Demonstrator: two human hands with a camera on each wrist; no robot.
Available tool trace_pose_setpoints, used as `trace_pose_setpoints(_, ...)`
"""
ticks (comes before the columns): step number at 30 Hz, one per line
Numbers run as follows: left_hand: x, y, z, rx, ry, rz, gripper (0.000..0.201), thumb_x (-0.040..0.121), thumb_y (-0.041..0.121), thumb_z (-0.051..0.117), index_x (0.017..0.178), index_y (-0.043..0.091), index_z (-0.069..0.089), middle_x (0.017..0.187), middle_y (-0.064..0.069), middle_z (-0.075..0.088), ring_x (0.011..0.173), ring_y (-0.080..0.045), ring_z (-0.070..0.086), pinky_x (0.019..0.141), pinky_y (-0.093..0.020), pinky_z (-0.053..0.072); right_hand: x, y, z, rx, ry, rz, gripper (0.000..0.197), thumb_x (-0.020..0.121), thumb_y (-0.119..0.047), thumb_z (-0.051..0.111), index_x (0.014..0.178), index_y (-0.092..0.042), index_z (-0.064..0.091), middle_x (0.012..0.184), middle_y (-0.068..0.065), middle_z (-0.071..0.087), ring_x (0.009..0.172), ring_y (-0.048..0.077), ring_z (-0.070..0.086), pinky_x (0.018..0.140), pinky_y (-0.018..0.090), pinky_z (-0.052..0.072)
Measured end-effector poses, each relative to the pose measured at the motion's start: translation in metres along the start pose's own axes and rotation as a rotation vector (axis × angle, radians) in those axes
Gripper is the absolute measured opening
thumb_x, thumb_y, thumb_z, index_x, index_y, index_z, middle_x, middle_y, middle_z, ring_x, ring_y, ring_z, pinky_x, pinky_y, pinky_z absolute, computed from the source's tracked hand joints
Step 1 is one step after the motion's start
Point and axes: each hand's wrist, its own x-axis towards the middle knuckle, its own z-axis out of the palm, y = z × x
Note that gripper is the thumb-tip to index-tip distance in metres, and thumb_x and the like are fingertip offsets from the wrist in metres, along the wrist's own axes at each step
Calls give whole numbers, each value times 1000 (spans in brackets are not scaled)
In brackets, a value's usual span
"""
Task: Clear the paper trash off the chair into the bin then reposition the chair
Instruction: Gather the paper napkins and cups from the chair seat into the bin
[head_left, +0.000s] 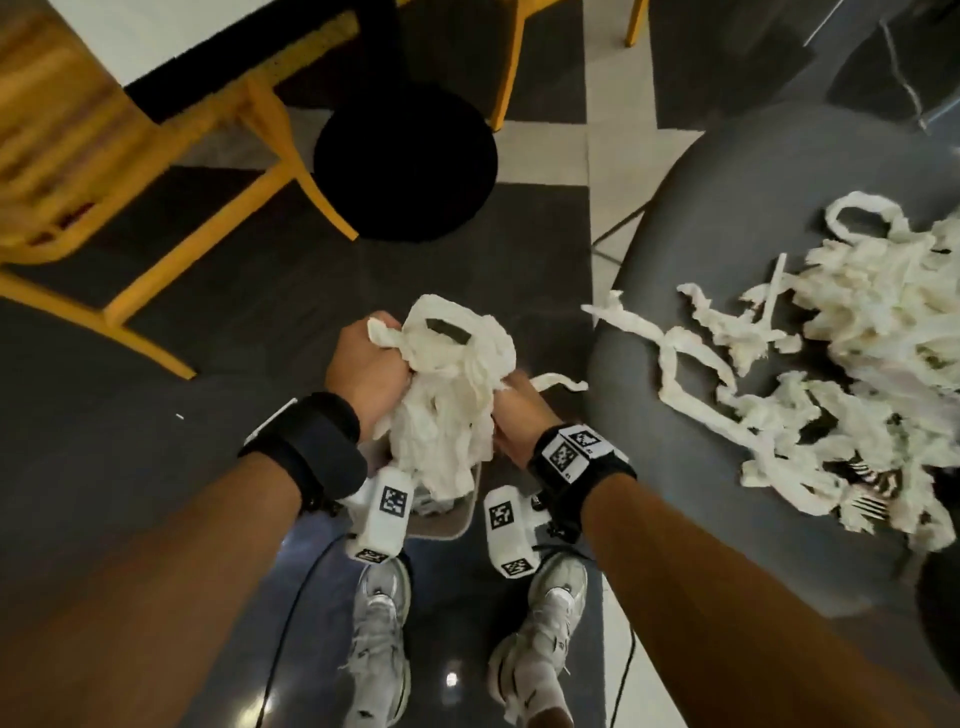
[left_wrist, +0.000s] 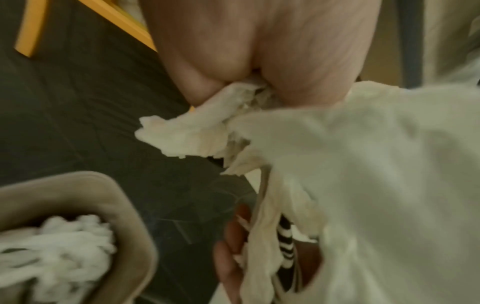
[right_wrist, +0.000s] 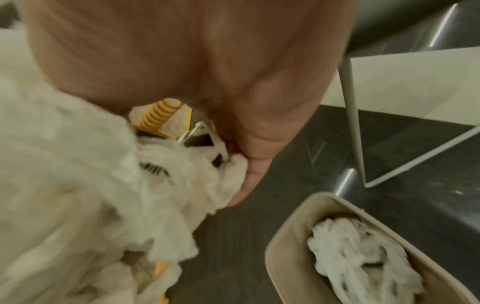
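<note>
I see both hands at the centre of the head view, pressed around one big wad of shredded white paper (head_left: 449, 395). My left hand (head_left: 366, 364) has its fingers curled into the wad's upper left side, and my right hand (head_left: 519, 415) grips its lower right side, with one strip trailing off to the right. The wad hangs directly above the beige bin (head_left: 447, 525), whose rim shows just below it, between the two wrist cameras. In the lower left of the left wrist view and the lower right of the right wrist view, the bin (right_wrist: 291, 242) already holds some white paper scraps (right_wrist: 363, 257). The dark grey chair (head_left: 737, 218) fills the right side of the head view, and a large heap of paper strips (head_left: 831, 364) lies spread across its seat. A yellow chair (head_left: 156, 156) stands at the upper left.
</note>
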Motion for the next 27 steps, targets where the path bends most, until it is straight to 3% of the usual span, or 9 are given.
trace_pose_setpoints(3, 3, -58, -10, 8, 10, -92, 22, 89, 26, 65, 96, 6, 62, 86, -4, 66, 76, -17, 61, 60, -29, 48, 27, 39, 36, -10, -11, 67, 54, 81, -40, 59, 130, -18, 55, 112, 0, 65, 82, 19, 64, 74, 38, 55)
trace_pose_setpoints(5, 6, -99, -11, -27, -4, -180, 23, 88, 31, 65, 99, 11, 67, 88, -1, 71, 80, -17, 67, 59, -27, 48, 41, 65, 58, 8, -13, 146, 40, 79, -44, 62, 115, -27, 64, 106, 1, 71, 87, 22, 68, 82, 42, 57)
trace_pose_setpoints(7, 6, -132, -9, -89, -7, -256, 15, 89, 23, 60, 98, 16, 69, 89, -1, 73, 86, -22, 71, 62, -27, 50, 57, 91, 78, 20, 3, 176, 31, 79, -48, 67, 100, -25, 69, 101, 4, 73, 92, 24, 70, 88, 43, 57)
trace_pose_setpoints(9, 12, -162, -5, -123, -25, -287, 13, 93, 13, 56, 86, 20, 63, 81, 0, 67, 81, -23, 67, 60, -24, 50, 78, 116, 93, -61, -16, 233, 38, 84, -44, 64, 110, -17, 67, 110, 9, 71, 99, 30, 68, 91, 45, 56)
trace_pose_setpoints(12, 25, -200, 6, -92, -108, -284, 22, 96, 18, 59, 79, 28, 50, 81, 10, 57, 75, -9, 57, 50, -9, 45, 107, 148, 105, -347, 80, 272, 44, 100, -22, 49, 140, -3, 46, 139, 19, 54, 127, 37, 54, 106, 43, 47)
trace_pose_setpoints(14, 39, -221, 15, -12, -190, -285, 9, 92, 25, 63, 90, 29, 55, 92, 11, 61, 86, -7, 61, 64, -13, 49, 122, 161, 108, -524, 128, 324, 49, 104, -22, 43, 149, -4, 34, 151, 17, 44, 139, 36, 42, 113, 44, 37)
trace_pose_setpoints(18, 56, -242, 29, 101, -284, -292, 52, 89, 34, 61, 138, 27, 46, 124, 11, 60, 113, -13, 58, 90, -28, 44, 130, 156, 106, -884, 51, 261, 40, 109, -20, 33, 145, -4, 42, 150, 14, 47, 141, 34, 41, 115, 45, 35)
trace_pose_setpoints(23, 69, -230, 32, 269, -266, -287, 57, 97, 36, 53, 149, 21, 36, 144, -4, 53, 131, -26, 51, 97, -29, 40, 116, 140, 97, -859, -34, 237, 36, 104, -13, 43, 136, 3, 52, 142, 17, 54, 135, 35, 48, 112, 42, 36)
trace_pose_setpoints(27, 72, -221, 33, 446, -267, -256, 67, 96, 27, 54, 155, 20, 23, 136, -14, 58, 120, -35, 58, 95, -38, 49, 106, 122, 86, -830, -37, 305, 35, 105, -14, 40, 136, -5, 53, 133, 13, 58, 129, 33, 53, 107, 38, 41)
